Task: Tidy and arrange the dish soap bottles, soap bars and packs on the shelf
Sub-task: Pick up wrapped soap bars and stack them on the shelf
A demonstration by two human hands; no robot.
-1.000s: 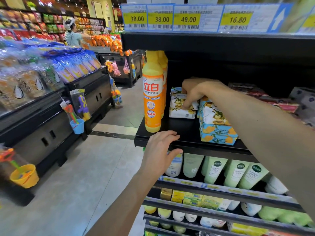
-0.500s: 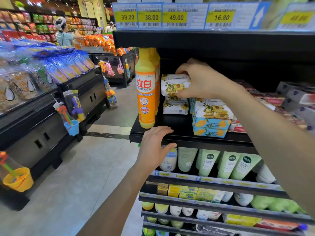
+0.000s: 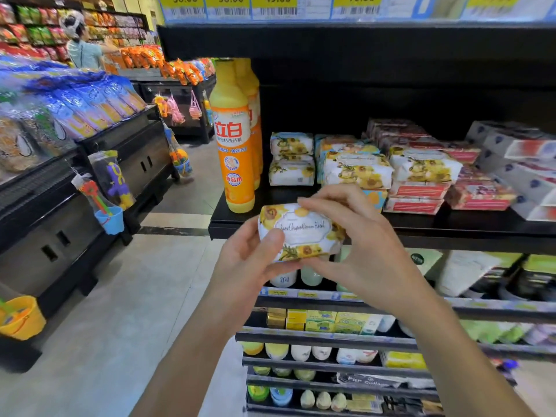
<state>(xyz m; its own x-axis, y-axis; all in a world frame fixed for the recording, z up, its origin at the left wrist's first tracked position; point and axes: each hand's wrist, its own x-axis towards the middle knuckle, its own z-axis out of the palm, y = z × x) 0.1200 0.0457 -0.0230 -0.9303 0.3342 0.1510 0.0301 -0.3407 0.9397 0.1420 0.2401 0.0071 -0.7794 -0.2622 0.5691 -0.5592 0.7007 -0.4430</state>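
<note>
Held soap bar (image 3: 302, 233): white wrapper printed with yellow flowers, label face toward the camera, long side roughly level. It is off the shelf, in the air just before the shelf's front edge, near the left corner.
Left grip (image 3: 249, 260): holds the bar's left end, with the thumb (image 3: 275, 239) laid on the label face and the fingers beneath and behind.
Right grip (image 3: 364, 251): holds the bar's right end, with the fingers (image 3: 325, 203) curled over the top edge and the thumb along the bottom edge.
Shelf (image 3: 481, 225): black board under a strip of price tags (image 3: 276, 4).
Dish soap bottles (image 3: 235, 145): orange and yellow, upright, in a row running back from the front left corner. The foremost stands at the front edge.
Stacked soap bars (image 3: 291, 159): two in the same floral wrapper, one on the other, just right of the bottles and toward the back.
Floral packs (image 3: 358, 170): larger bundles of the same print, right of the stack. One lies on blue and orange packs, and another rests on the red packs (image 3: 418, 197).
White boxes (image 3: 523, 164): piled askew at the shelf's right edge.
Lower shelves (image 3: 331, 297): pale tubes, yellow cartons and small bottles, partly blurred.
Aisle, left: bins of snack bags (image 3: 90, 97) with a blue toy bucket (image 3: 109, 219) hanging at the front. A person (image 3: 82, 49) stands at the far end.
</note>
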